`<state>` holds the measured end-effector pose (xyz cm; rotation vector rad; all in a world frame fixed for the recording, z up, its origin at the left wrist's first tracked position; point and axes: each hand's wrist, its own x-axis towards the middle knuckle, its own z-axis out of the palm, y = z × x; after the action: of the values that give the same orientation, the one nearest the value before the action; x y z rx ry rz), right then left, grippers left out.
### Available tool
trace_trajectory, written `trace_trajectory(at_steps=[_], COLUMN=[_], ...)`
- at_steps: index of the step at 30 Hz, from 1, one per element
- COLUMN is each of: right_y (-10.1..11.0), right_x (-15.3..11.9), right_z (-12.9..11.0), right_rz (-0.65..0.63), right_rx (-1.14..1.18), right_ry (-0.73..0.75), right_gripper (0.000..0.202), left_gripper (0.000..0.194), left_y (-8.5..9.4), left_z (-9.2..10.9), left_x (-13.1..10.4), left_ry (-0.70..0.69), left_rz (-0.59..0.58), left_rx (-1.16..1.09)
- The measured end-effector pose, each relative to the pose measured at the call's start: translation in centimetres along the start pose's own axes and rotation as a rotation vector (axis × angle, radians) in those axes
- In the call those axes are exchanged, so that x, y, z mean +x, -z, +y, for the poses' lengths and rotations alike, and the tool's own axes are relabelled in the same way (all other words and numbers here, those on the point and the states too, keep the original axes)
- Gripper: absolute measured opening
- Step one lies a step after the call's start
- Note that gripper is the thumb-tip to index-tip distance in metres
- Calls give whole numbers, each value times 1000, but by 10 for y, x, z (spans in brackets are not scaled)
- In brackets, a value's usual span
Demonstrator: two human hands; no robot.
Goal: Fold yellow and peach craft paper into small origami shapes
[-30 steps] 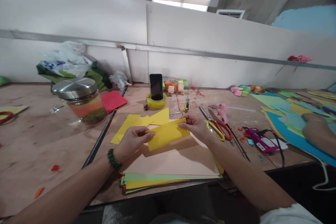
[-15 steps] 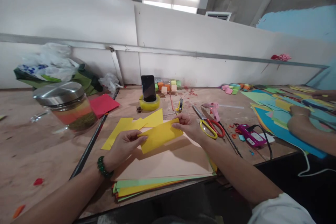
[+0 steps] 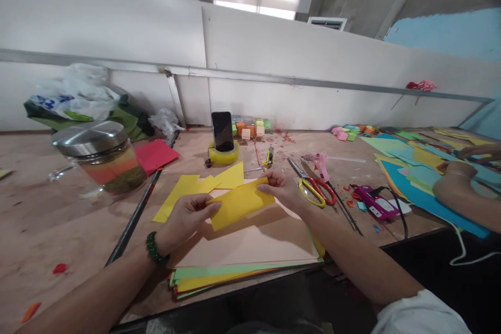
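1. two hands up: left hand (image 3: 187, 215) and right hand (image 3: 282, 187) each pinch shut on an end of one yellow paper piece (image 3: 239, 201), held just above the stack of coloured sheets (image 3: 250, 250) on the worktop (image 3: 58, 219).
2. more yellow offcuts (image 3: 195, 188) lie flat behind it.
3. one pair of scissors (image 3: 313, 185) and one pink glue gun (image 3: 321, 163) sit right of the right hand.
4. one lidded glass jar (image 3: 102, 159) stands left, one phone (image 3: 222, 130) propped on a tape roll (image 3: 223, 155).
5. another person's arm (image 3: 462, 195) rests far right.
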<state>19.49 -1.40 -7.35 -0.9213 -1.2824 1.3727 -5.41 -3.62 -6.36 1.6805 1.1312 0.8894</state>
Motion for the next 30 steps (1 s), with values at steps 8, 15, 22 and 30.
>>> trace_trajectory(at_steps=[8,15,22,30], right_y=[2,3,5,1], right_x=[0,1,3,-1], right_z=[0,4,11,13], right_rz=[-1,3,4,-52], right_rx=[5,-18,-89,-456], right_ry=[1,-19,-90,-138], right_gripper=[40,39,40,26], left_gripper=[40,37,38,30], left_y=[4,3,2,1], left_z=[0,3,-4,-8], left_x=[0,0,1,-1], left_ry=[-29,-4,55,19], left_rz=[-2,-7,-56,-111], left_rx=[34,26,136,486])
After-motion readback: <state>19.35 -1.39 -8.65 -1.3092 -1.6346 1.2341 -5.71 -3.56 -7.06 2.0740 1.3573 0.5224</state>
